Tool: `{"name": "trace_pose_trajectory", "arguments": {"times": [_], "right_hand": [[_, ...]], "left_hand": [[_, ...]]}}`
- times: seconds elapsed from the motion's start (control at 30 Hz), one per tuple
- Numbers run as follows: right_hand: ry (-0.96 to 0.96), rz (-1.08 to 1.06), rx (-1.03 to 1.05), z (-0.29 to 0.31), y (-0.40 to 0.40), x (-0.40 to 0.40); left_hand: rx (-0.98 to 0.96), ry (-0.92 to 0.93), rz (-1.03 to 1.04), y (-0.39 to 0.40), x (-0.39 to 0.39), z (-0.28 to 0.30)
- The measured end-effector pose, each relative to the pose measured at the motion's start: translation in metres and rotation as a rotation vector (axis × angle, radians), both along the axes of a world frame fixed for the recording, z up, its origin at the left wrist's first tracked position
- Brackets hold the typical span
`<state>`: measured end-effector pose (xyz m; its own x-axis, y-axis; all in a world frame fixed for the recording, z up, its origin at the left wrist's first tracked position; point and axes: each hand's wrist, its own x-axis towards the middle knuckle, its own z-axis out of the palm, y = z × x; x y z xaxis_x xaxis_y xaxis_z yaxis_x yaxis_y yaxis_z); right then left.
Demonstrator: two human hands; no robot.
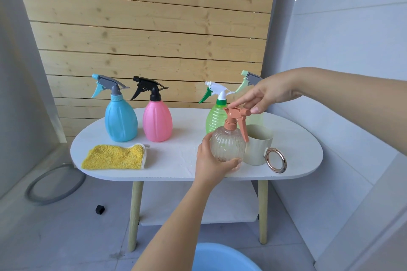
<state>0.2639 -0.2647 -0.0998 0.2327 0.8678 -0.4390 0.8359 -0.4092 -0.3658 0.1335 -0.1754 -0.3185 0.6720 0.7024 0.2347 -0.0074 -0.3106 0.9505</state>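
Left hand (pixel 211 160): wrapped round the lower belly of the clear bottle (pixel 228 145), thumb across the front near the base, fingers curled behind on the left side. Firm hold.

Right hand (pixel 268 92): reaches in from the right and pinches the orange spray head (pixel 237 114) on that bottle, forefinger laid on top, thumb against the nozzle end. The other fingers are curled in, holding nothing.

Head view, item by item. The clear bottle is ribbed, round and upright, at the front of the white desk (pixel 176 160), right of centre. My left hand hides its base, so I cannot tell whether it stands on the desk or is held just above it. The orange trigger hangs down on its right side, towards the cream cup (pixel 257 149). The cup is just beside the bottle on the right, and its shiny ring handle (pixel 276 159) points to the front right.

Behind the clear bottle stands a green bottle (pixel 214 116) with a white and green sprayer. A pale bottle (pixel 248 78) stands further right and is partly hidden by my right hand. On the left of the desk stand a blue bottle (pixel 120 121) and a pink bottle (pixel 157 121), side by side and upright. A yellow cloth (pixel 114 157) lies flat in front of them.

A slatted wooden wall (pixel 143 28) runs behind the desk. On the floor lie a grey ring (pixel 55 185) and a small black piece (pixel 100 209). A blue basin (pixel 220 257) shows at the bottom edge.
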Motion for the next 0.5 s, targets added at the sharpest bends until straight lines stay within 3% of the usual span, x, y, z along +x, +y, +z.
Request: {"name": "trace_pose_trajectory", "arguments": {"times": [0.27,0.5], "right_hand": [[-0.329,0.123,0.067,-0.009,-0.003,-0.010],[-0.470,-0.016,0.386,-0.031,0.027,-0.027]], "left_hand": [[-0.007,0.007,0.020,-0.003,0.002,-0.002],[0.016,0.012,0.048,-0.006,0.005,-0.001]]}}
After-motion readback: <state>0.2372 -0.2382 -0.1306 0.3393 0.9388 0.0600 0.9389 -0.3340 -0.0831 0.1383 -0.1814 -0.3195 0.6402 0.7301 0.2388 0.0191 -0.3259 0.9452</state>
